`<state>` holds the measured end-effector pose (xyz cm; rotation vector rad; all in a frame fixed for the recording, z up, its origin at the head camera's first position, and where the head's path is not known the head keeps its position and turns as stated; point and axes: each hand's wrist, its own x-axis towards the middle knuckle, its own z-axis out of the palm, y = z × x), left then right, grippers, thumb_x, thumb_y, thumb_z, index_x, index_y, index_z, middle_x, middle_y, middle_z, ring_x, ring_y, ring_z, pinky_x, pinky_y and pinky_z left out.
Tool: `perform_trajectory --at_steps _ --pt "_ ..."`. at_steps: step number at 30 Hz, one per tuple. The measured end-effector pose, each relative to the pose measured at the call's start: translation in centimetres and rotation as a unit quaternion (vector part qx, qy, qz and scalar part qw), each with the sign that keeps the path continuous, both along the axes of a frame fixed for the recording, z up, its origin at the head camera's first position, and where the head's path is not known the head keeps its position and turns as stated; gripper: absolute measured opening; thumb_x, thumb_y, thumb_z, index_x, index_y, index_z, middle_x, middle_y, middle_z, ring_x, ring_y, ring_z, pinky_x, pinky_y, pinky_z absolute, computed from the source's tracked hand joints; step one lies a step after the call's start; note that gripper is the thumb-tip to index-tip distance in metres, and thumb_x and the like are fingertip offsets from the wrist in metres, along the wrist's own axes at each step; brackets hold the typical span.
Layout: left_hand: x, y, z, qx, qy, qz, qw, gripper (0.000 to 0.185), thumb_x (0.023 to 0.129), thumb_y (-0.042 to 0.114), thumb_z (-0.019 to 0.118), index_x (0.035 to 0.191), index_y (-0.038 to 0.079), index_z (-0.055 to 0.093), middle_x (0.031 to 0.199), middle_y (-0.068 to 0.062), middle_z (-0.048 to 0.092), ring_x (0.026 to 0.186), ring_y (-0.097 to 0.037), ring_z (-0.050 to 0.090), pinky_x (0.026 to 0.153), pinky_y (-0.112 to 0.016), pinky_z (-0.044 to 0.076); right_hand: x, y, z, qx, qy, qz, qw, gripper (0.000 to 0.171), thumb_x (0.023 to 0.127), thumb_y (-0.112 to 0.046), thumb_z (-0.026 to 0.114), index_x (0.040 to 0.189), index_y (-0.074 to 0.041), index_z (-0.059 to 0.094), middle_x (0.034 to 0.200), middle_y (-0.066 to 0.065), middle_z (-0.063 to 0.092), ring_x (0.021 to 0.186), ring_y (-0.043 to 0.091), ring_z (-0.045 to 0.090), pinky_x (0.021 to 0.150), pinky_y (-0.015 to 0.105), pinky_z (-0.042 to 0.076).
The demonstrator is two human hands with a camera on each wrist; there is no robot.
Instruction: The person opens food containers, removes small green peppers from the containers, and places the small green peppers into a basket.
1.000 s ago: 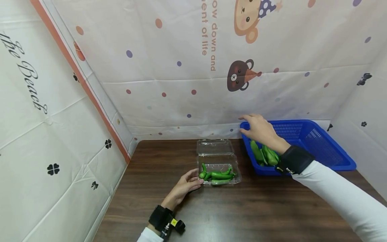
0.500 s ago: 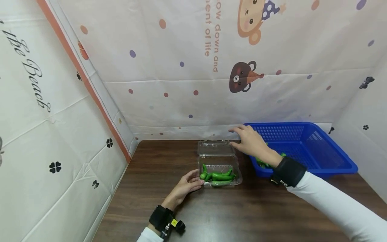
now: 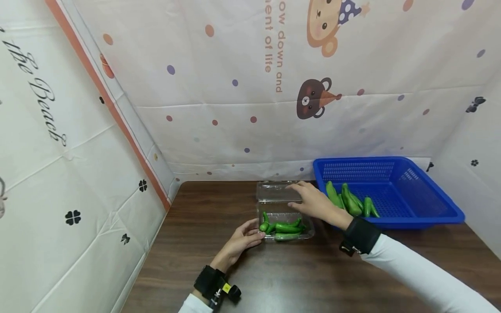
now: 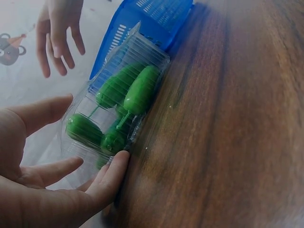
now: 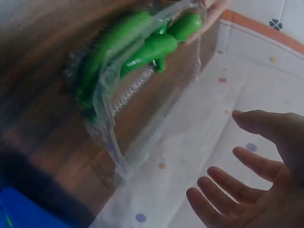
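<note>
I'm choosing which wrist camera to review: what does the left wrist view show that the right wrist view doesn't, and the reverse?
Only the left wrist view shows the bear print and the slotted wall of the blue basket. Only the right wrist view shows the black clover print and the orange stripe. Both show green peppers in the clear container, part of the blue basket, the wooden table, the left hand and the right hand.

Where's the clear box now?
Head view: the box sits near the back of the table, left hand at its near left corner, basket to its right.
</note>
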<state>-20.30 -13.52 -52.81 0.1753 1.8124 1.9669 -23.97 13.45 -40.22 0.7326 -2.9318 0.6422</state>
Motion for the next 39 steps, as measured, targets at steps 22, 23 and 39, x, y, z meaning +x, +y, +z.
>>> perform_trajectory --at_steps 22,23,39 --pt "0.2 0.2 0.2 -0.007 0.001 0.007 1.0000 0.077 0.098 0.020 0.071 0.159 0.001 0.029 0.157 -0.027 0.037 0.137 -0.032 0.050 0.110 -0.043 0.053 -0.7 -2.1 -4.7 0.024 -0.174 0.149 0.973 0.049 0.094 -0.020 0.075 0.135 0.002 0.061 0.126 0.020 0.064 0.115 0.038 0.061 0.095 0.051 0.056" --pt "0.2 0.3 0.2 -0.007 0.003 0.007 0.9999 0.076 0.098 0.020 0.071 0.159 0.001 0.030 0.157 -0.027 0.037 0.136 -0.031 0.051 0.109 -0.043 0.054 -0.7 -2.1 -4.8 0.028 -0.173 0.149 0.973 0.049 0.093 -0.019 0.075 0.135 0.002 0.061 0.125 0.020 0.065 0.114 0.037 0.061 0.094 0.051 0.056" --pt "0.0 0.4 0.2 -0.007 0.000 0.009 0.9999 0.075 0.098 0.019 0.070 0.160 0.003 0.030 0.158 -0.026 0.036 0.139 -0.033 0.048 0.111 -0.044 0.052 -1.0 -2.1 -5.9 0.036 -0.132 0.139 0.981 0.031 0.095 -0.010 0.072 0.122 0.005 0.070 0.115 0.015 0.074 0.107 0.031 0.070 0.089 0.045 0.061"
